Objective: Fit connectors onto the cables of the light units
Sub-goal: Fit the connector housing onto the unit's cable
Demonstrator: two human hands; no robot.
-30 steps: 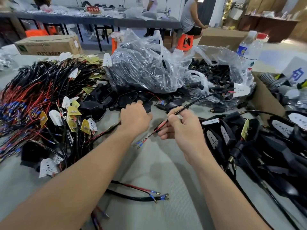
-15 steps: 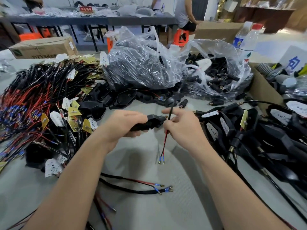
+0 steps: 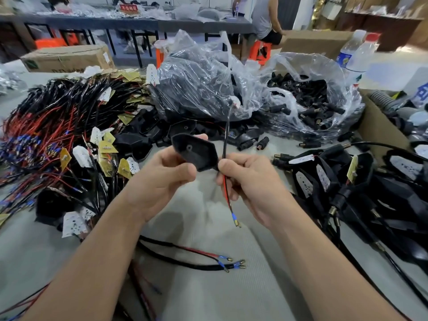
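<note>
Since a moment ago the left hand [image 3: 162, 177] has tipped the black unit [image 3: 194, 151] up. Its flat face with a small hole now shows, where before it pointed end-on at the right hand [image 3: 252, 181]. Both hands have also lifted a little. The left hand grips the unit, thumb on the near edge and fingertips over the far edge. The right hand pinches the cable [image 3: 225, 135] between thumb and forefinger, right against the unit's narrow end. From that pinch the cable rises towards the bags [image 3: 196, 84]. Below the hand, red and black wires hang down to a blue-sleeved tip [image 3: 234, 216] above the table [image 3: 208, 293].

Two loose leads [image 3: 196, 258] lie on the table near the forearms. A heap of red and black wiring [image 3: 46, 126] with tagged boards fills the left side. Black units with cables [image 3: 370, 193] are stacked on the right. Connectors [image 3: 319, 107] fill the right-hand bag, and a few [image 3: 261, 144] lie loose just beyond the hands. Bottles [image 3: 356, 54] stand behind the bags, and a carton [image 3: 67, 59] sits far left.
</note>
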